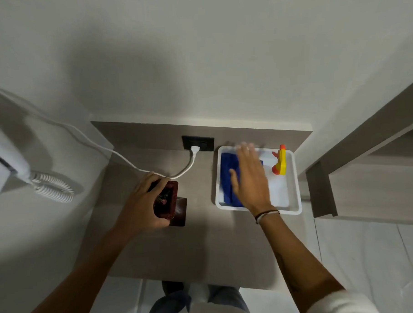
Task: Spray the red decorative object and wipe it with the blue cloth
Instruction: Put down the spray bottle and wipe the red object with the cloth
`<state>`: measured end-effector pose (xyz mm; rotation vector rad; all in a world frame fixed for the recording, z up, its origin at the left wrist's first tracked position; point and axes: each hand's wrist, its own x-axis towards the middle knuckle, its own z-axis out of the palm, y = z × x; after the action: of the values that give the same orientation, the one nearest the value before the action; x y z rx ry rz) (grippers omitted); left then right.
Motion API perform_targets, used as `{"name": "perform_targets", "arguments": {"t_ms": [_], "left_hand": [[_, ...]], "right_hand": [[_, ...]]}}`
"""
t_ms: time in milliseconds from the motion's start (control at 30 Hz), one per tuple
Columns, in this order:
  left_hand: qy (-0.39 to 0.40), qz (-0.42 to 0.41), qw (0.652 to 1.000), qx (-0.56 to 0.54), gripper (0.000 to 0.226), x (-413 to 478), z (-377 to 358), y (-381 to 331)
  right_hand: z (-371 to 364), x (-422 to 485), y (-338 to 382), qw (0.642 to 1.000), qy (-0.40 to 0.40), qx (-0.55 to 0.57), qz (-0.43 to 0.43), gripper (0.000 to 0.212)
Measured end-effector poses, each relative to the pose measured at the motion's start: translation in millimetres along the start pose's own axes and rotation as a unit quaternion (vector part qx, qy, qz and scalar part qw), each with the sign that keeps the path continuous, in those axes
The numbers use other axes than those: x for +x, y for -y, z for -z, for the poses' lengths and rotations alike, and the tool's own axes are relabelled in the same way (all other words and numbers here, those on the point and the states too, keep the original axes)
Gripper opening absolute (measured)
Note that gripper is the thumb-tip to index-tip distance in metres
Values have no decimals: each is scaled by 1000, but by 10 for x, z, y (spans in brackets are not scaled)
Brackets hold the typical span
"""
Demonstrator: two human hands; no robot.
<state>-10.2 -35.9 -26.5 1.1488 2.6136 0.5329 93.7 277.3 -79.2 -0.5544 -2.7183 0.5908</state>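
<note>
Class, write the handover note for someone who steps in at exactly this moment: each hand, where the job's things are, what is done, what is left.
Left hand: closed around the red decorative object, at the counter's left side, by a dark square piece.
Right hand: open, fingers spread over the white tray, above the blue cloth; holding nothing.
Spray bottle, yellow and orange: in the tray's far right part, untouched.
Done: object gripped. Whether it has been sprayed cannot be told.
Left: pick up the bottle, spray the object, wipe it with the cloth.
</note>
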Motion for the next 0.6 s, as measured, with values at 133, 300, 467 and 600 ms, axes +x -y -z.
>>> {"name": "perform_targets", "arguments": {"t_ms": [133, 300, 467, 600], "left_hand": [[6, 12, 1000, 17, 109, 0, -63, 27], [-13, 28, 999, 35, 112, -33, -171, 48], [-45, -3, 998, 46, 105, -43, -236, 100], [-55, -15, 997, 49, 108, -43, -260, 126]], "right_hand": [[-342, 137, 28, 963, 230, -139, 12, 75], [-542, 232, -86, 938, 300, -165, -54, 85], [-629, 198, -174, 933, 300, -188, -58, 87], [-699, 202, -207, 927, 311, -201, -64, 78]]}}
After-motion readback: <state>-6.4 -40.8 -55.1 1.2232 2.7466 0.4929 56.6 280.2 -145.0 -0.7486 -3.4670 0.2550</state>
